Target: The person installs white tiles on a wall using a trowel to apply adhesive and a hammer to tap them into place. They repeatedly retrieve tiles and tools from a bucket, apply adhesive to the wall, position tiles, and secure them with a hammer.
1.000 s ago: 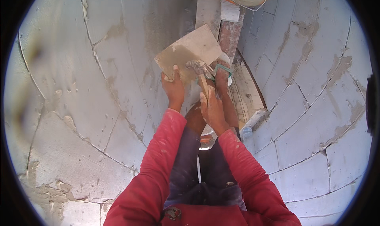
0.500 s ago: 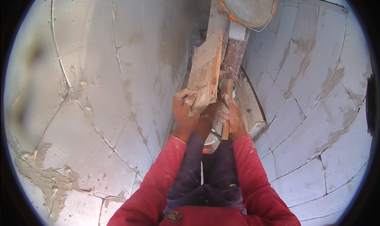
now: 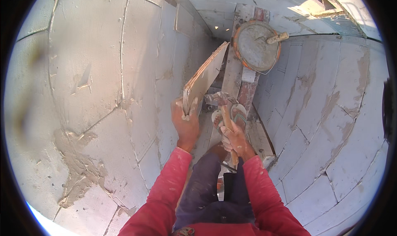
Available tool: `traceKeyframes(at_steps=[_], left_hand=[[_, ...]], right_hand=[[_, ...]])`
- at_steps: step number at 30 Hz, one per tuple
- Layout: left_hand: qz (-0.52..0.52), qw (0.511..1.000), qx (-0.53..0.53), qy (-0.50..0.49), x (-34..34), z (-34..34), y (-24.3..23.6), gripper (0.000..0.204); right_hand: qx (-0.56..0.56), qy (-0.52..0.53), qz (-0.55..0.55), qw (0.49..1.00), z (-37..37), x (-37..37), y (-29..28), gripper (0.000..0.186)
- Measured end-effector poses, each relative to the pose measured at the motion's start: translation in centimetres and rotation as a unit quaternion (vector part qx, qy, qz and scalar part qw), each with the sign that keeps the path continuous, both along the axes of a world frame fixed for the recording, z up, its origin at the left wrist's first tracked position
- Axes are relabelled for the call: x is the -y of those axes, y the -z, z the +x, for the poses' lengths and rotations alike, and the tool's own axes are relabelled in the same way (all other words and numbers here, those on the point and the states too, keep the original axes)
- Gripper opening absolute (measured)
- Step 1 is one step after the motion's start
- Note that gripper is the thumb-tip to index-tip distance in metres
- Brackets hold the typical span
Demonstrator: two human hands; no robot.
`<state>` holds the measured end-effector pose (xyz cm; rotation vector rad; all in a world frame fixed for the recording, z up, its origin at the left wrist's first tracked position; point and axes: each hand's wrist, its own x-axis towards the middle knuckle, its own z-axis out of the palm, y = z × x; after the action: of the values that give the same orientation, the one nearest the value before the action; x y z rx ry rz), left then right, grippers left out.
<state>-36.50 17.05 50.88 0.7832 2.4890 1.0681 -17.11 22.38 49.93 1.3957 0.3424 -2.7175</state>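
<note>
My left hand (image 3: pixel 185 124) grips the lower end of a flat plywood board (image 3: pixel 206 76) with mortar smears and a layered edge. The board is tilted, its far end pointing up and to the right beside the left wall. In my right hand (image 3: pixel 237 140) is a hammer (image 3: pixel 226 114), its fingers wrapped round the wooden handle. The hammer's dirty metal head (image 3: pixel 220 98) points away from me, close to the board's right side but apart from my left hand.
Beyond the hammer, an orange-rimmed bucket (image 3: pixel 238 56) of grey mortar stands on planks (image 3: pixel 231 76), with a wooden-handled tool (image 3: pixel 278 38) in it. Block walls with mortar joints rise at the left (image 3: pixel 95 112) and right (image 3: pixel 310 124). My sandalled feet (image 3: pixel 238 111) are on boards below.
The board has turned so its edge shows on the upper left. The hammer has been raised, and its head now shows. The view has shifted, bringing the whole bucket into sight.
</note>
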Motion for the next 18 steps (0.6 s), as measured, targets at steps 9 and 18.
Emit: traceKeyframes(at_steps=[9,18], left_hand=[[-0.056,0.976,-0.184,0.101,-16.0,-13.5,-3.4,0.022],[-0.095,0.904,-0.383,0.162,-29.4,-19.4,2.1,0.031]], right_hand=[[0.105,0.201,0.14,0.964,-14.3,-9.9,9.6,0.016],[0.05,0.26,0.108,0.958,-23.8,-19.2,19.2,0.02]])
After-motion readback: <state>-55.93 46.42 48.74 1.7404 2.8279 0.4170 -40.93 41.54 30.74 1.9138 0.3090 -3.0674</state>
